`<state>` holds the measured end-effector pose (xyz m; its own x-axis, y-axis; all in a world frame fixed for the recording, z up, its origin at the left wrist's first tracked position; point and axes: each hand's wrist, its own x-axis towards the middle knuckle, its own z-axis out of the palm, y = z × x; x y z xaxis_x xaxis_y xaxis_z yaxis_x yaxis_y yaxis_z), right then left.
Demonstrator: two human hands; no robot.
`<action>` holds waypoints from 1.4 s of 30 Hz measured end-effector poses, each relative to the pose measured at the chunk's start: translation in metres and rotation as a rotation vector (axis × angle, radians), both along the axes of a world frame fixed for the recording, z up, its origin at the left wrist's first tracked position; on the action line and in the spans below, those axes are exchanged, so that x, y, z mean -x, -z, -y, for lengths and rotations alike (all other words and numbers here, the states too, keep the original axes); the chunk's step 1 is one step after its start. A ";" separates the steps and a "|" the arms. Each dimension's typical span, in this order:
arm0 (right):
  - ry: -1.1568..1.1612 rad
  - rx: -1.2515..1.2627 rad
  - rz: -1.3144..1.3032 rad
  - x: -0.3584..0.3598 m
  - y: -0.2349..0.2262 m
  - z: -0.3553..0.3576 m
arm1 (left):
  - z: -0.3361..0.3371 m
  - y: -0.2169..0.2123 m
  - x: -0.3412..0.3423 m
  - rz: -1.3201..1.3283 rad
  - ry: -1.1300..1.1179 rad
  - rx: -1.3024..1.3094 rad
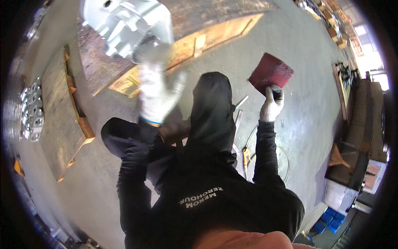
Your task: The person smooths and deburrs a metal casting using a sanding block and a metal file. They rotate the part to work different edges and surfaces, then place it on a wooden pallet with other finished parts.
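Observation:
My right hand (272,106), in a white glove with grey fingertips, pinches a dark red square abrasive pad (270,74) by its near corner. The pad is held up over the floor, to the right of my knees. My left hand (159,89), gloved alike, reaches forward with the thumb spread away from the fingers. Motion blurs its fingertips, which are at the near edge of a shiny silver metal casting (132,25). Whether they touch it I cannot tell. The casting lies on a worn wooden platform (101,58).
By my right leg, a yellow-handled air gun (246,157) with a thin hose and long metal tools (239,120) lie on the floor. Another wooden platform (62,124) stands at left, with silver castings (33,110) beyond it. A wooden bench (360,124) lines the right.

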<state>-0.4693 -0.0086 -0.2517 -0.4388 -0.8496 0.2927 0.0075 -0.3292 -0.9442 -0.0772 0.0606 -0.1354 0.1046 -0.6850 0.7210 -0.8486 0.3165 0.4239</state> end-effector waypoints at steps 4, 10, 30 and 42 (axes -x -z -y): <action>-0.406 0.067 0.227 -0.081 -0.080 -0.020 | -0.012 0.015 0.033 -0.447 0.299 -0.380; -1.109 -0.281 -0.081 -0.196 -0.077 -0.051 | -0.038 0.022 -0.003 -0.952 0.438 -0.479; -1.277 -0.573 -0.739 -0.304 -0.036 -0.065 | -0.099 0.135 -0.017 -0.969 0.049 -0.577; -0.662 0.421 -0.787 -0.261 -0.104 0.001 | -0.067 -0.011 -0.087 -0.300 0.008 -0.642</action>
<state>-0.2086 -0.0094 -0.1473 0.4997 -0.6144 0.6106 -0.2515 -0.7775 -0.5764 0.0102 0.1280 -0.1241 0.2286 -0.9666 0.1155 -0.6650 -0.0684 0.7437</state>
